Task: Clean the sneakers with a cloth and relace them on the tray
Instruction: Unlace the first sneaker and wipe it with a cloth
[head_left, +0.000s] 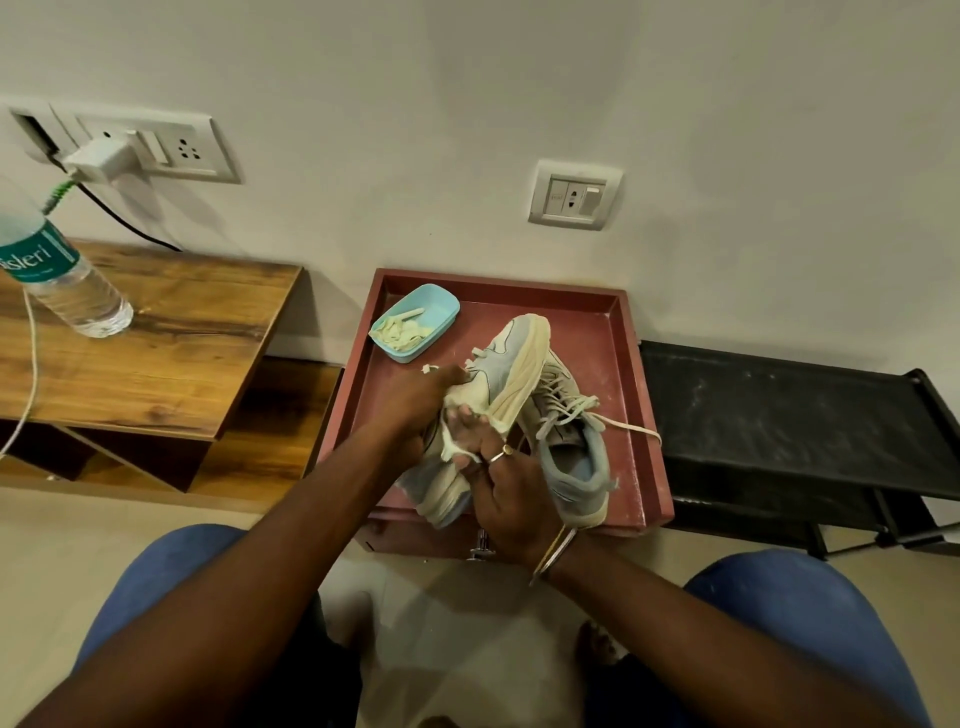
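Right now, wiping one sneaker over the tray, laces not yet seen to.

Both hands are clamped on the tilted sneaker (506, 364): the left hand (421, 400) presses a pale cloth (457, 441) against its side, while the right hand (511, 499) grips the heel end. It hangs just above the red tray (618, 358), touching the second sneaker (571, 447), which lies there laced. Next likely calls for turning the shoe to wipe remaining faces, then lacing it.
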